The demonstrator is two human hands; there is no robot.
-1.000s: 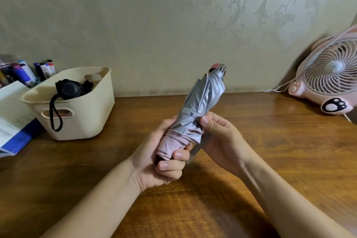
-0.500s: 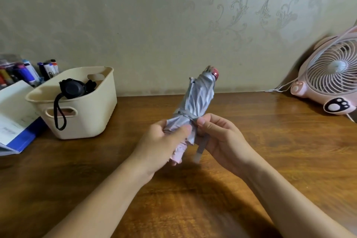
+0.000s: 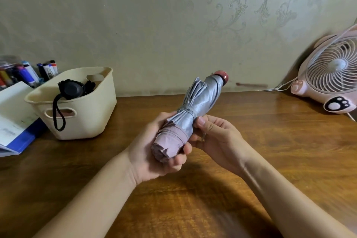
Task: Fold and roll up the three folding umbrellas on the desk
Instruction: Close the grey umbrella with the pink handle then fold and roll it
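1. Umbrella [image 3: 195,114], silver outside with a pink hem, held tilted above the desk [image 3: 270,141] middle, off the surface so the strap [image 3: 186,111] can wrap.
2. Left hand [image 3: 154,150] closed round the pink end, keeping the roll tight.
3. Right hand [image 3: 214,135] pinches the strap at the waist, likely fastening it.
4. Black umbrella [image 3: 72,89] in the basket [image 3: 81,121], back-left corner.

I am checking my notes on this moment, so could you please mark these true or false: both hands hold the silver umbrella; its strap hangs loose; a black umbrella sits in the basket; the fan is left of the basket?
1. Both the left hand and the right hand hold the silver umbrella. True.
2. Its strap hangs loose. False: it is wrapped around the canopy.
3. A black umbrella sits in the cream basket. True.
4. The pink fan is left of the basket. False: it stands far right.
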